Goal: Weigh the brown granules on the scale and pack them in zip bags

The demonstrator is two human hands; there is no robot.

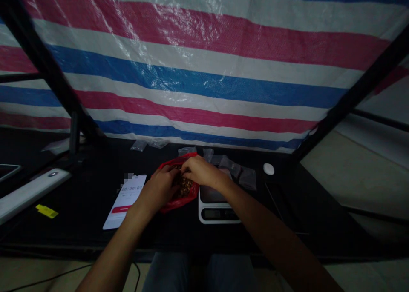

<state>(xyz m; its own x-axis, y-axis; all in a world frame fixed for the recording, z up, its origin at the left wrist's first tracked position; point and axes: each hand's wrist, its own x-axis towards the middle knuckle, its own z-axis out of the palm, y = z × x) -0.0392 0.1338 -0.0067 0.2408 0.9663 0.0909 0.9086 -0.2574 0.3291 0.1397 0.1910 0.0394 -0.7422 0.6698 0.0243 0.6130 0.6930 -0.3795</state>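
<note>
Left hand (159, 189) and right hand (201, 172) down at a red bag (193, 193) of brown bits (184, 187), fingers curled, grip unclear; clear bags (247, 178) lying flat, phone timer (125, 199) barely started.

My left hand (158, 189) and right hand (203, 172) are at a red plastic bag (171, 206) of brown bits (184, 187), just beside a white digital scale (219, 213) on the black tabletop (64, 236).

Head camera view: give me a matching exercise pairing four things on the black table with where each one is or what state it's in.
Things:
1. Red plastic bag
2. Smartphone
3. White digital scale
4. Yellow label

Places or states:
A. Lying farther left than the phone
B. Showing a timer on its screen
C. Held by the left hand and right hand
D. Just right of the bag

Pairs: 1-C, 2-B, 3-D, 4-A
</note>
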